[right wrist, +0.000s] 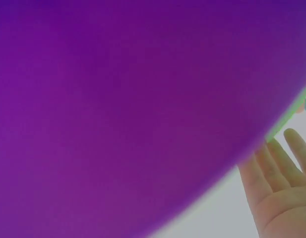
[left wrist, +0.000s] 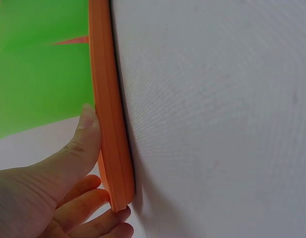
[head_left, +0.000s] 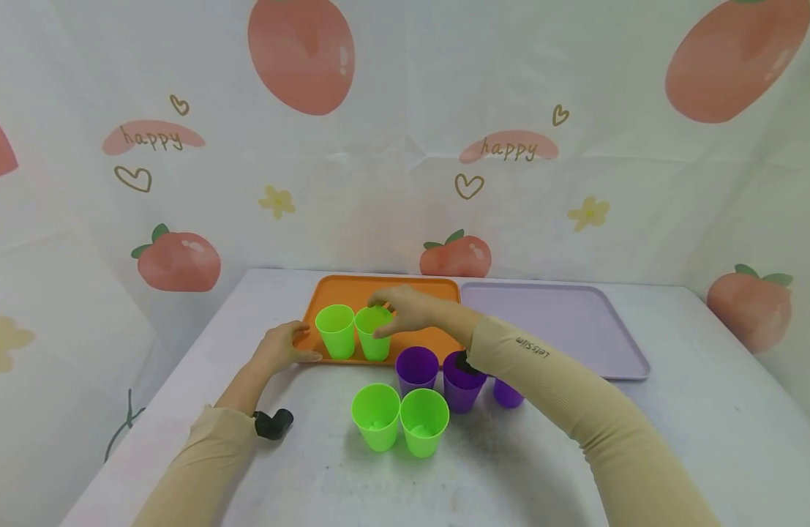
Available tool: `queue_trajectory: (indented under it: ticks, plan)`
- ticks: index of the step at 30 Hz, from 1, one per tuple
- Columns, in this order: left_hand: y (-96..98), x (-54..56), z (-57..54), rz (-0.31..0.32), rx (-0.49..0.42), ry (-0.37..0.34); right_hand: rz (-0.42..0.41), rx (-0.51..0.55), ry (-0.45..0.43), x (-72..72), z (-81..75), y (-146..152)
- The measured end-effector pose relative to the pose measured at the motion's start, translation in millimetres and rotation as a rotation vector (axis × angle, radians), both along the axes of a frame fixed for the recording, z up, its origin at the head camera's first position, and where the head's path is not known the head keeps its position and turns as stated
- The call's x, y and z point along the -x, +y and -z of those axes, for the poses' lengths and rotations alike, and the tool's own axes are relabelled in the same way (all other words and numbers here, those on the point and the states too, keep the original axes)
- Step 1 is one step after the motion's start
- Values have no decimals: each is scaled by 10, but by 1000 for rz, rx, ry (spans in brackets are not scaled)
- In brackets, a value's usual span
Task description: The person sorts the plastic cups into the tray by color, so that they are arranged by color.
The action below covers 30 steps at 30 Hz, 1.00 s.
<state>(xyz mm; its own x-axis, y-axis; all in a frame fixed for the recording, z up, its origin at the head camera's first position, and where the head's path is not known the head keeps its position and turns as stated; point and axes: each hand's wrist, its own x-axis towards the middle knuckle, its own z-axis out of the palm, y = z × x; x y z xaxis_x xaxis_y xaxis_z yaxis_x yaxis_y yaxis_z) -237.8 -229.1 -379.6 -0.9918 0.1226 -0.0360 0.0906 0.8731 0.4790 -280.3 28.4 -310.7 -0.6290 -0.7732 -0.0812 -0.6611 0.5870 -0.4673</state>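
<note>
My left hand (head_left: 277,350) is at the front left corner of an orange tray (left wrist: 109,124), its thumb along the rim and its fingers curled round the corner. Two light green cups stand upright side by side on that tray: a left cup (head_left: 337,335) and a right cup (head_left: 375,344). Around the upper part of the right cup, my right hand (head_left: 411,307) is spread, thumb at the near side, fingers beyond the rim. In the right wrist view these fingers (right wrist: 276,173) look straight; a purple cup (right wrist: 118,114) hides much of the rest.
In front of the tray stand a purple cup (head_left: 416,369), another purple cup (head_left: 462,391) and a third (head_left: 508,394), partly behind the right sleeve. Nearer are two green cups, one (head_left: 376,421) touching the other (head_left: 424,424). A lilac tray (head_left: 543,322) lies right of the orange tray.
</note>
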Motion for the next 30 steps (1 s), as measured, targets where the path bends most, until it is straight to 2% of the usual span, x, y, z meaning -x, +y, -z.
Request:
queue_trajectory:
  ticks: [9,16,20,27,30]
  plan:
    - [10,3,3,2,-8,-9,27,35,-3,-4,-100,114]
    - [18,2,3,2,2,-20,22,175,28,-55,-272,282]
    - [20,-2,-2,5,12,-19,10,253,26,-132,-325,380]
    - [11,-8,-10,8,6,-15,-10,295,15,-316,-353,552]
    - [3,-5,-5,8,7,-15,5,316,4,-370,-343,633]
